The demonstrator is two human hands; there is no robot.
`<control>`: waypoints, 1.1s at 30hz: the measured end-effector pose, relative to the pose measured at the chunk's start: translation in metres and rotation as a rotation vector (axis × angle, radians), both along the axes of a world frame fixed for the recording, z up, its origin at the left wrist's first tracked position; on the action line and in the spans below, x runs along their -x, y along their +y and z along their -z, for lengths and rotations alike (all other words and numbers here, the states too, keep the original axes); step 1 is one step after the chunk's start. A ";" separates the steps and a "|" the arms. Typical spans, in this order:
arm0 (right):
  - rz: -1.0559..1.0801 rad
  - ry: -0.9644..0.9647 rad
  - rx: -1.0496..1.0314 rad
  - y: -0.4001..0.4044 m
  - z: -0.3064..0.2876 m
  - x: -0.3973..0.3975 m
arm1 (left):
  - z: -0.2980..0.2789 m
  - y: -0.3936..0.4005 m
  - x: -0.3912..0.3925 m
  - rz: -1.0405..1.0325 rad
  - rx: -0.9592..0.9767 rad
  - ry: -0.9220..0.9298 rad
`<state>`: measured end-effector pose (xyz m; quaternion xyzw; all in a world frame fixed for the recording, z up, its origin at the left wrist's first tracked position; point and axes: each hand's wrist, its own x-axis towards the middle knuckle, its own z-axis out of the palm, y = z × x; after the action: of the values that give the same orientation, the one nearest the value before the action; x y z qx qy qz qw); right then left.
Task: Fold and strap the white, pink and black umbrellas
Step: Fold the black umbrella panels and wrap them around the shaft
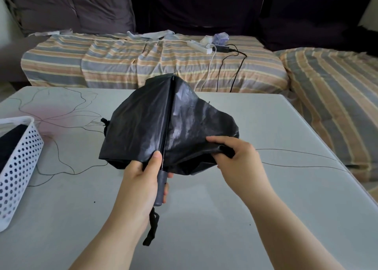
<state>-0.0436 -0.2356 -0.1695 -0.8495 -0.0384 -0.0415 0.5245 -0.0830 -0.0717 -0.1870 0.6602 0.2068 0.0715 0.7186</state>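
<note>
Black fabric fills the middle of my view: the black umbrella is collapsed but loose, its canopy billowing above both grips and its tip pointing away toward the sofa. My left hand has its grip closed round the grey handle, thumb lying up along the shaft where the cloth begins. A black wrist strap dangles from the handle's end, below that grip and just over the surface. My right hand pinches a bunched fold at the canopy's lower edge, to the right of the left grip and a little farther from me; fingers curl over the cloth, so that grip is closed on fabric. The canopy's left side sags down toward the surface; I cannot tell whether it touches.

Well to the left of both grips, at the surface's edge, sits a white perforated basket with something dark inside. Beyond the umbrella, on the sofa's striped cover, lie a white power strip and black cables.
</note>
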 end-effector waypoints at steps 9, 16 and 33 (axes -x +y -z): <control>0.073 -0.100 -0.147 0.002 -0.005 0.013 | -0.002 0.004 -0.003 -0.027 0.052 -0.021; -0.105 -0.156 -0.519 -0.002 -0.006 0.016 | -0.004 0.006 0.000 0.009 0.060 -0.056; -0.051 0.307 -0.788 0.008 -0.004 0.017 | 0.004 0.008 -0.002 -0.032 0.024 0.004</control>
<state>-0.0602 -0.2275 -0.1655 -0.5791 0.0380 0.0868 0.8098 -0.0806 -0.0642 -0.1908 0.6484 0.2199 0.0792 0.7246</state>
